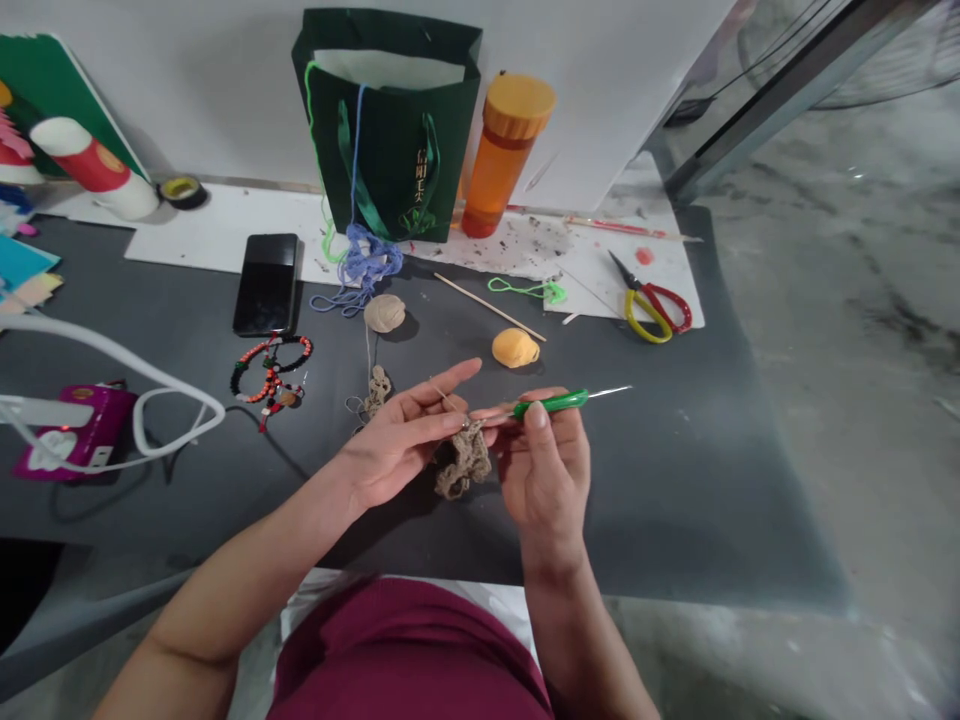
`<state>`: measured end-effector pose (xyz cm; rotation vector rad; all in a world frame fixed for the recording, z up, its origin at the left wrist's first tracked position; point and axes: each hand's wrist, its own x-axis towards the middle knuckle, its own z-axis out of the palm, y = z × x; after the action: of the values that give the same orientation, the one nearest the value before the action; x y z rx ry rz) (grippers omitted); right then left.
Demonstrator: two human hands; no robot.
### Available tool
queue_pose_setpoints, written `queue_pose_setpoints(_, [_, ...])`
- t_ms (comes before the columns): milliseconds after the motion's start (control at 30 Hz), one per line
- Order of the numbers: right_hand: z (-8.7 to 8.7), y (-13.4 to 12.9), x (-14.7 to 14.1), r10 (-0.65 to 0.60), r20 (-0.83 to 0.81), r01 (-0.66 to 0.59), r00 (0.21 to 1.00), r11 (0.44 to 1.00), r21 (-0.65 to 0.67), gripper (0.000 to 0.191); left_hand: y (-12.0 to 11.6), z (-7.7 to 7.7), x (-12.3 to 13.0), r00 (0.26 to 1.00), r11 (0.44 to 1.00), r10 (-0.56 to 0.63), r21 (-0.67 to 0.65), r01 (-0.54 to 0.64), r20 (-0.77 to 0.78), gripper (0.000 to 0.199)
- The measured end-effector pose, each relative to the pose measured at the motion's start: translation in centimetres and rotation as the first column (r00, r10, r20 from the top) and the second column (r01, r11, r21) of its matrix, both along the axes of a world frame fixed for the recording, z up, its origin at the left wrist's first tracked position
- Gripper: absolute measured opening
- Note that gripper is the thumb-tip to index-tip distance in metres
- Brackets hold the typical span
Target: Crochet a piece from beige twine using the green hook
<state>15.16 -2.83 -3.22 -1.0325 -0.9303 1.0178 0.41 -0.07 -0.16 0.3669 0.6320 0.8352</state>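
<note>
Fingers of the left hand (397,440) pinched the beige crocheted piece (463,467) between both hands, index extended, presumably tensioning yarn (445,396); right hand (547,462) gripped the green-handled hook (553,403), thumb pressed on it, likely for steering.

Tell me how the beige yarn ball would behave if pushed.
The beige yarn ball would probably roll, given its rounded shape on the flat table. It is likely light and slightly squashy, since it looks like wound yarn. The trailing strand would probably drag along.
</note>
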Motion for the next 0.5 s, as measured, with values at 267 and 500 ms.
queue_pose_setpoints(267, [0.13,-0.93,-0.5,-0.153,0.087,0.143,0.984,0.984,0.103,0.006,-1.04,-0.32,0.59,0.979,0.974,0.094,0.222,-0.053,-0.179,0.055])
queue_pose_setpoints(500, [0.52,-0.73,-0.44,-0.186,0.342,0.094,0.921,0.959,0.267,0.009,-0.76,-0.48,0.68,0.962,0.971,0.175,0.195,-0.135,-0.208,0.055])
